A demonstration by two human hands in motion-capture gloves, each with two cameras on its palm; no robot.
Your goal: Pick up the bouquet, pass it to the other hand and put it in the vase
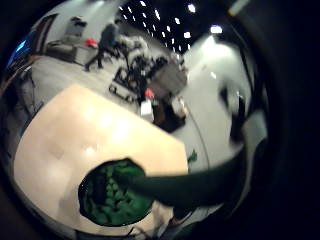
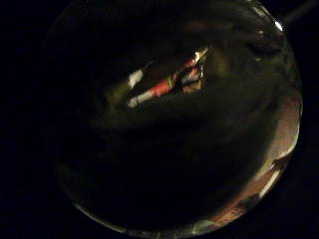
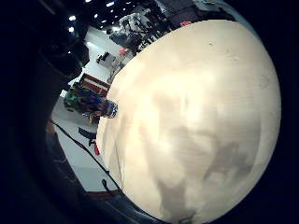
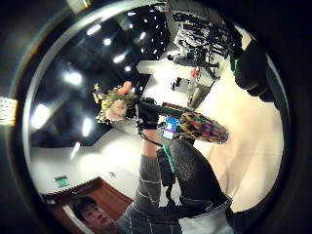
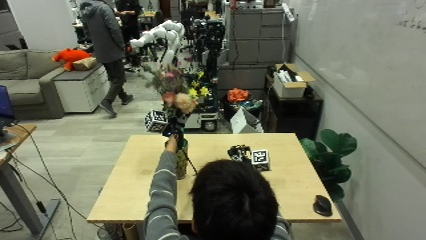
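- Outside view: the left hand [image 5: 172, 133] gripped the bouquet [image 5: 174, 90] by its stems and held it upright over the vase [image 5: 181, 161], which stood on the wooden table [image 5: 126, 185] directly beneath that hand. The bouquet's long axis ran vertical — blooms up, stem ends pointing down at the vase mouth — so I judged the coming move a straight lowering. The right hand [image 5: 239, 152] hovered over the table, well apart from the vase; its fingers I could not tell.
- Left little-finger palm view: the green stems [image 1: 200, 185] ran out from the palm toward the dark vase mouth [image 1: 112, 192] below, their tip just at its rim.
- Left thumb palm view: almost wholly dark; nothing legible.
- Right little-finger palm view: mostly bare tabletop [image 3: 196, 116], the patterned vase [image 3: 91, 103] near its far edge.
- Right thumb palm view: the left hand [image 4: 146, 116] closed on the stems between the blooms [image 4: 113, 105] and the multicoloured vase [image 4: 202, 127].
- No brand, label or readable writing showed in any view.
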